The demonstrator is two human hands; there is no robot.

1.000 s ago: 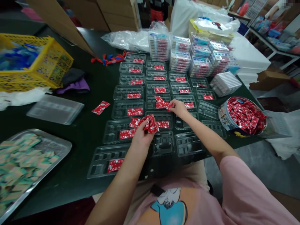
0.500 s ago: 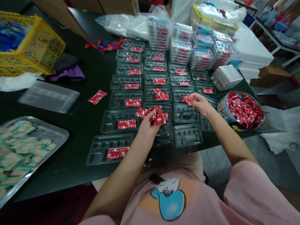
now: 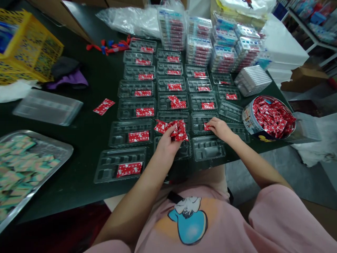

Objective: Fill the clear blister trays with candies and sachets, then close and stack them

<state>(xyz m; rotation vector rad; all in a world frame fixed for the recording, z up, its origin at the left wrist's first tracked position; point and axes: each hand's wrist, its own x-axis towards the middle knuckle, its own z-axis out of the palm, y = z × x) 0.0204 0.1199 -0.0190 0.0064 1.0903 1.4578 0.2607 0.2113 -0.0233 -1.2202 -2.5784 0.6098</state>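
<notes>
My left hand (image 3: 168, 140) is closed round a bunch of red patterned packets (image 3: 181, 129), above the second column of clear plastic trays. My right hand (image 3: 217, 127) pinches one red packet (image 3: 206, 127) at a clear tray (image 3: 197, 119) in the third column. Nearer my body lies a tray with no packet in it (image 3: 209, 148). Most other trays, such as the front left one (image 3: 105, 163), hold one red packet each; one in the second column holds two overlapping packets (image 3: 177, 102). A loose packet (image 3: 104, 106) lies on the dark table left of the trays.
A round tin (image 3: 254, 121) full of red packets stands at the right. Stacked filled cases (image 3: 198, 51) line the back. On the left are a yellow basket (image 3: 39, 49), a purple and black cloth (image 3: 70, 77), a flat clear case (image 3: 48, 107) and a metal tray (image 3: 63, 149) of small pieces.
My right hand has moved toward my body, from the tray behind to the one in front. A packet now lies in the tray behind. The whole view has shifted slightly.
</notes>
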